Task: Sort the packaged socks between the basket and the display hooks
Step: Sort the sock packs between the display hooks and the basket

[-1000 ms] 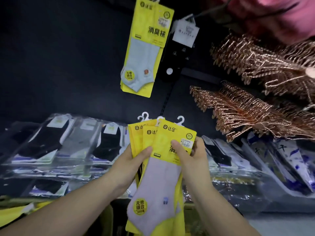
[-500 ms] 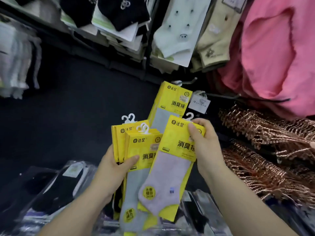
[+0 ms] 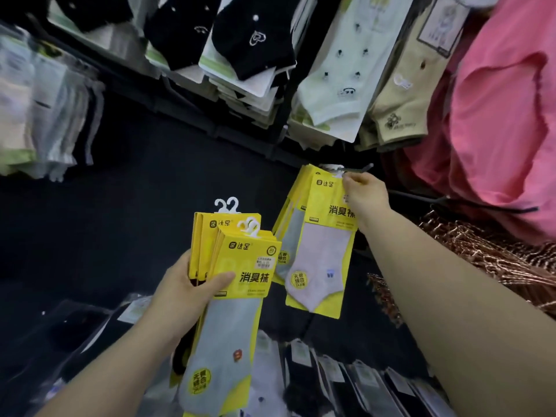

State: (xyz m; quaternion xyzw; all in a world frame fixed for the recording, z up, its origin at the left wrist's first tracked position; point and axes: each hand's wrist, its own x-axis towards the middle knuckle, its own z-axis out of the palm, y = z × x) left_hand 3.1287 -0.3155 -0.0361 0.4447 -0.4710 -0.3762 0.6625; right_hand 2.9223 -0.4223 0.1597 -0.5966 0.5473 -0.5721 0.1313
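My left hand (image 3: 186, 288) grips a fanned stack of yellow sock packs (image 3: 240, 260), a grey sock showing on the front one, white plastic hangers sticking up. My right hand (image 3: 362, 195) pinches the top of another yellow pack with a pale lilac sock (image 3: 323, 257), holding its white hanger at a dark display hook (image 3: 355, 169). More yellow packs hang on that hook behind it. The basket is not in view.
Black, white and beige sock packs (image 3: 337, 73) hang on hooks above. A pink garment (image 3: 505, 115) hangs at the right over copper hangers (image 3: 493, 251). Clear-bagged socks (image 3: 331, 374) lie along the bottom shelf. A second bare hook (image 3: 481, 204) juts out right.
My right hand carried the lilac-sock pack up and right, away from the stack, to the hook. The view tilted upward. My left hand kept hold of the remaining packs.
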